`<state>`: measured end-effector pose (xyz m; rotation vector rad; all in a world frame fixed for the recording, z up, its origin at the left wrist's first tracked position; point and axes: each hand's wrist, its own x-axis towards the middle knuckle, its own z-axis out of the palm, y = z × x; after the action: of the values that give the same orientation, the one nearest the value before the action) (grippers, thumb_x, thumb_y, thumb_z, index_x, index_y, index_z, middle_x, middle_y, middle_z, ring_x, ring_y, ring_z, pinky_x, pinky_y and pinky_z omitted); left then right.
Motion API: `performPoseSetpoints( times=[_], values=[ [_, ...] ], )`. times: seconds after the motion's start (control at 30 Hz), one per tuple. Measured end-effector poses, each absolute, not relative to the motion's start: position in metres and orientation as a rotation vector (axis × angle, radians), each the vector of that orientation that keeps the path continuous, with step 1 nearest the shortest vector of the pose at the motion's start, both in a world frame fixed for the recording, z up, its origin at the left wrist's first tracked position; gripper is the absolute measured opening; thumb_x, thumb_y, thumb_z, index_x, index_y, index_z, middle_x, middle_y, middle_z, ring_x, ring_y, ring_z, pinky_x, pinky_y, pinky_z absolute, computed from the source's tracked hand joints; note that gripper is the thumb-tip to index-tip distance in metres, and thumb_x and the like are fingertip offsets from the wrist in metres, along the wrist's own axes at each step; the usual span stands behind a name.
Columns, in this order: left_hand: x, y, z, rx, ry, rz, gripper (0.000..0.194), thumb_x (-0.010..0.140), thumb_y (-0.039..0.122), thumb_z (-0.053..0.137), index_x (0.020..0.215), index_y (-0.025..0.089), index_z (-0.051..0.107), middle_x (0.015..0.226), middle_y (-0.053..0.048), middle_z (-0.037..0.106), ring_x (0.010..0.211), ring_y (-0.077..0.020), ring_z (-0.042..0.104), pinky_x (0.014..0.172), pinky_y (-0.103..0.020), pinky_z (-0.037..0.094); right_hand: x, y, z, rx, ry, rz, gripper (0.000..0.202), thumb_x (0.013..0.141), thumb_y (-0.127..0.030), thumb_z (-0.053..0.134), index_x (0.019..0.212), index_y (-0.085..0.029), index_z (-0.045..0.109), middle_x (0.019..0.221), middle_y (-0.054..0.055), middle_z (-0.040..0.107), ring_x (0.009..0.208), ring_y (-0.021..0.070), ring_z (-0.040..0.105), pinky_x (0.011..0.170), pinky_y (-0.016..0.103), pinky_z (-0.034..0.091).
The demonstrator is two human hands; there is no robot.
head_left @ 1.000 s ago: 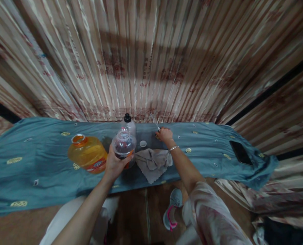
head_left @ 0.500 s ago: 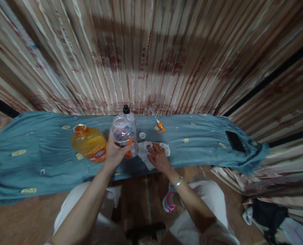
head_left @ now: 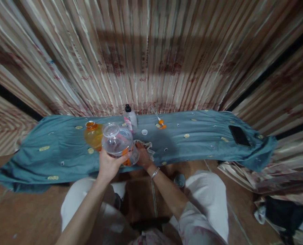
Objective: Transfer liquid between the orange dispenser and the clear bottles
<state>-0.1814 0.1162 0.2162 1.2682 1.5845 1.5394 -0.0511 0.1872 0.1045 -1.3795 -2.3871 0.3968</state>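
My left hand (head_left: 111,165) grips a clear plastic bottle (head_left: 117,137) round its side, thumb across an orange label. The bottle is open at the top and leans to the left. On its right, my right hand (head_left: 142,156) is closed on a crumpled white cloth (head_left: 149,148) near the bottle's lower part; its fingertips are partly hidden behind the bottle. Close behind on the left stands an open bottle of yellow-orange liquid (head_left: 93,136), partly covered by the clear one. A smaller clear bottle with a black cap (head_left: 131,120) stands behind.
A white cap (head_left: 144,132) and an orange pump top with its tube (head_left: 161,123) lie on the blue patterned cloth (head_left: 182,149) over the bench. A black phone (head_left: 239,135) rests at the right end. Striped curtains (head_left: 151,61) hang behind.
The clear bottle has come toward me and left in my left hand, tilting more. My right hand has moved left from lying on the spread cloth to the bottle's side, gathering the cloth.
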Motion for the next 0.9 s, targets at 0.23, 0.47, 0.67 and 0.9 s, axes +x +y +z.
performPoseSetpoints(
  times=[0.23, 0.47, 0.67, 0.9],
  values=[
    [-0.190, 0.103, 0.216, 1.305, 1.628, 1.522, 0.064, 0.047, 0.051, 0.094, 0.093, 0.016, 0.067, 0.095, -0.009, 0.076, 0.094, -0.0308, 0.074, 0.093, -0.047, 0.060, -0.026, 0.159, 0.114, -1.399, -2.479, 0.476, 0.025, 0.090, -0.015, 0.065, 0.112, -0.016, 0.075, 0.117, 0.011, 0.077, 0.110, 0.0224, 0.071, 0.096, 0.030, 0.054],
    [-0.188, 0.121, 0.206, 1.338, 1.582, 1.546, 0.082, 0.048, 0.047, 0.094, 0.118, 0.016, 0.065, 0.110, -0.010, 0.075, 0.108, -0.0321, 0.072, 0.104, -0.049, 0.055, 0.054, 0.172, 0.137, -1.798, -2.278, 0.304, 0.030, 0.096, -0.014, 0.049, 0.115, -0.016, 0.073, 0.122, 0.017, 0.075, 0.116, 0.0271, 0.068, 0.100, 0.038, 0.052],
    [-0.178, 0.150, 0.198, 1.349, 1.482, 1.559, 0.074, 0.050, 0.042, 0.092, 0.114, 0.017, 0.064, 0.109, -0.009, 0.075, 0.110, -0.0307, 0.072, 0.105, -0.048, 0.054, 0.070, 0.199, 0.151, -1.852, -2.205, 0.178, 0.040, 0.097, -0.034, 0.062, 0.131, -0.013, 0.066, 0.154, 0.024, 0.053, 0.138, 0.0345, 0.054, 0.112, 0.049, 0.043],
    [-0.175, 0.167, 0.183, 1.366, 1.435, 1.606, 0.074, 0.051, 0.048, 0.093, 0.113, 0.020, 0.063, 0.106, -0.007, 0.073, 0.106, -0.0284, 0.071, 0.103, -0.046, 0.054, 0.012, 0.257, 0.143, -1.732, -2.258, 0.246, 0.042, 0.095, -0.029, 0.067, 0.131, -0.008, 0.063, 0.135, 0.023, 0.068, 0.130, 0.0275, 0.062, 0.112, 0.037, 0.046]
  ],
)
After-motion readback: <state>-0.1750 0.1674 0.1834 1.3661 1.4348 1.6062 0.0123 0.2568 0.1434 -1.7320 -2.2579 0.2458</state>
